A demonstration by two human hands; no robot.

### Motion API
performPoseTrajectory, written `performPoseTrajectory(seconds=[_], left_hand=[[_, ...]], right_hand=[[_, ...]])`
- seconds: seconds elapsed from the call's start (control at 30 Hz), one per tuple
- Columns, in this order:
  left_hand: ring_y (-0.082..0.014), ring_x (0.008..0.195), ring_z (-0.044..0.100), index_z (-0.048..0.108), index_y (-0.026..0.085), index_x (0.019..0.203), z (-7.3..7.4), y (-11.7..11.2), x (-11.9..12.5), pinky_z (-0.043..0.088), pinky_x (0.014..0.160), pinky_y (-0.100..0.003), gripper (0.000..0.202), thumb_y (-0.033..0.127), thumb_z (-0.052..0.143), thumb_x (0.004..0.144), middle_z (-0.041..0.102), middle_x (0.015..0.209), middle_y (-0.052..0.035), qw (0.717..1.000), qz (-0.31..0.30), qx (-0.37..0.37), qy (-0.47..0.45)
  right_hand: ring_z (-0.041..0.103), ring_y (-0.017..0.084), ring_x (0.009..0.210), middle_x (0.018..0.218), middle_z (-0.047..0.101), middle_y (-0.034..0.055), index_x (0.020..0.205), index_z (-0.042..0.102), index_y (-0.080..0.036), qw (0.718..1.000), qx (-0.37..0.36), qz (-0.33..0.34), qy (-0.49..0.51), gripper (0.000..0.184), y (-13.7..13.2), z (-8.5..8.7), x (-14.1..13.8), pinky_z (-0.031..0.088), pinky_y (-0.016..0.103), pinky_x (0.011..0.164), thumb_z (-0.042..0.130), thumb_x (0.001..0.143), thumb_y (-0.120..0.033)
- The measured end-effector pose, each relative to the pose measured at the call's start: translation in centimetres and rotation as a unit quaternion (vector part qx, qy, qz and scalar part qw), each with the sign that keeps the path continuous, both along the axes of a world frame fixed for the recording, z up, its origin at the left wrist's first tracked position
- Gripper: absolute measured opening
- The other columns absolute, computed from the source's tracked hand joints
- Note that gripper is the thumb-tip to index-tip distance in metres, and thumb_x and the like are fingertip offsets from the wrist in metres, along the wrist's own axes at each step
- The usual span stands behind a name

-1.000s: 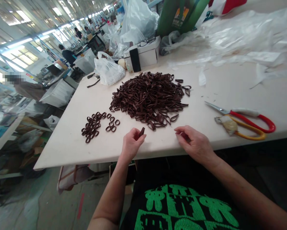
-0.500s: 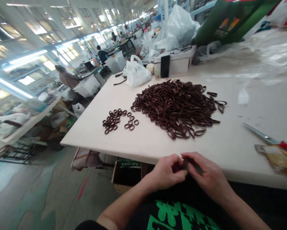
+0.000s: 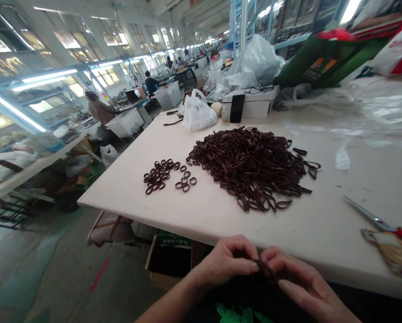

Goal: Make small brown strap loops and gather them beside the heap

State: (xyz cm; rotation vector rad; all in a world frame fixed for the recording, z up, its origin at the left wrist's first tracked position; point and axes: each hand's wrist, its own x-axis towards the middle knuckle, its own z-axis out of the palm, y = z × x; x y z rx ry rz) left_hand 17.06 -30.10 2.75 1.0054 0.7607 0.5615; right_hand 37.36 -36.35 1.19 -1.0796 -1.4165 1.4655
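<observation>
Brown elastic, a single band [image 3: 263, 269], sits pinched between the fingertips of both hands just below the near edge of the table [image 3: 308, 233], close to the person's body. The left hand [image 3: 229, 262] curls over and grips one end. The right hand [image 3: 301, 282] grips the other with thumb and forefinger, apparently so both sets of fingertips can work it at short range. The big loose pile [image 3: 251, 166] of like bands lies mid-table within reach. A small cluster of tight rings [image 3: 162, 176] lies to its left, well apart, apparently to keep the two lots from mixing. Scissors [image 3: 377, 220] rest to the right.
</observation>
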Motion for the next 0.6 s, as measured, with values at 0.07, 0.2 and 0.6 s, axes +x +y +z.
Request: performPoseTrajectory(seconds=[0.07,0.2,0.6], left_hand=[[-0.0120,0.074,0.053,0.068,0.014,0.071,-0.2,-0.1,-0.2,0.040,0.070,-0.023,0.034,0.040,0.087,0.060,0.062,0.080,-0.0033,1.000,-0.008,-0.024,-0.006],[-0.0111,0.066,0.056,0.069,0.013,0.072,-0.8,-0.5,-0.4,0.041,0.068,-0.024,0.034,0.037,0.089,0.058,0.066,0.074,-0.0031,0.998,-0.018,-0.065,0.002],[-0.0088,0.053,0.056,0.066,0.014,0.079,-1.2,-1.4,0.5,0.041,0.056,-0.021,0.026,0.032,0.082,0.070,0.069,0.065,-0.0022,0.996,0.018,-0.080,-0.020]], right_hand=[[0.060,0.021,0.084,0.089,0.061,0.0048,0.076,0.062,-0.023,1.000,-0.010,0.005,-0.006,0.023,-0.2,0.0,0.0,0.051,0.031,0.076,0.059,0.088,-0.042],[0.058,0.019,0.079,0.084,0.058,0.0031,0.073,0.062,-0.022,1.000,-0.014,0.000,-0.002,0.021,-0.6,-0.1,-0.5,0.050,0.030,0.073,0.060,0.086,-0.039],[0.061,0.018,0.082,0.084,0.065,0.0038,0.077,0.067,-0.019,0.996,-0.007,-0.008,0.087,0.026,-0.9,-0.2,-1.6,0.049,0.031,0.076,0.063,0.088,-0.042]])
